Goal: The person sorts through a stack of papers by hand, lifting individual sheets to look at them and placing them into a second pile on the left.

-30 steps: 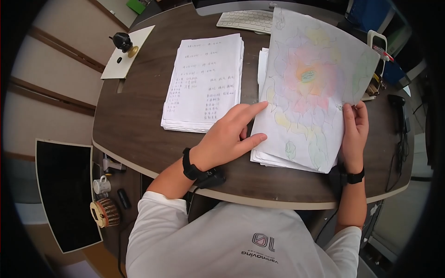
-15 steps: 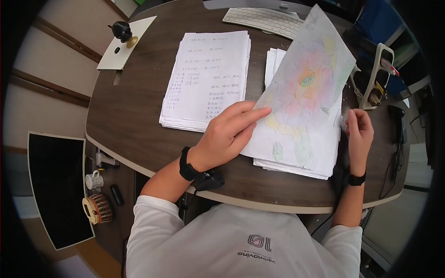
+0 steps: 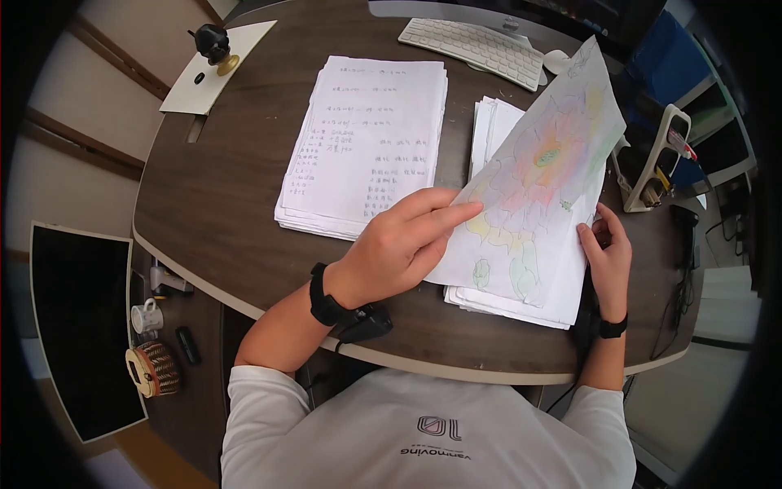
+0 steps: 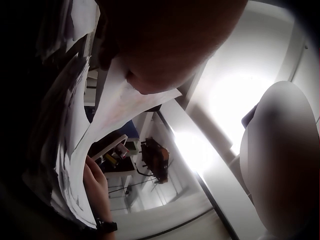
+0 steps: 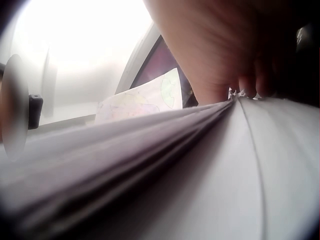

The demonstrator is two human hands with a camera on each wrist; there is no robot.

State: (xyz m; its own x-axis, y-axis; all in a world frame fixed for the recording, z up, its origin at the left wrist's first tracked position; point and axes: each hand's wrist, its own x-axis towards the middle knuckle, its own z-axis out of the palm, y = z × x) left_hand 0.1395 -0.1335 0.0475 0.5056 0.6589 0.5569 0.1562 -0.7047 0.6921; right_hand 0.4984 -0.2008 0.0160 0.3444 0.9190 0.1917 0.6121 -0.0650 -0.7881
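Note:
My left hand (image 3: pixel 399 248) pinches the left edge of a paper sheet with a coloured flower drawing (image 3: pixel 546 175), its index finger lying over the front. The sheet is raised and tilted, its far corner up above the stack of paper (image 3: pixel 562 310) beneath it. At the right edge of that stack is my right hand (image 3: pixel 607 253), thumb on top and fingers curled. In the right wrist view, the right hand (image 5: pixel 220 55) has its fingertips at the bunched page edges (image 5: pixel 240 165). The left wrist view shows the drawing (image 4: pixel 120 105) bent up from the stack (image 4: pixel 65 165).
A second stack, with handwriting (image 3: pixel 358 147), lies to the left. Behind are a keyboard (image 3: pixel 472 49), a mouse (image 3: pixel 556 62) and a monitor's base. A pen holder (image 3: pixel 656 163) stands at the right. A mug (image 3: pixel 148 316) and a drum-like object (image 3: pixel 153 368) are at the lower left.
My right hand let go of the drawing's right side, moved off, then came back to the stack's edge. The drawing's right side has swung up and leftward, held by my left hand.

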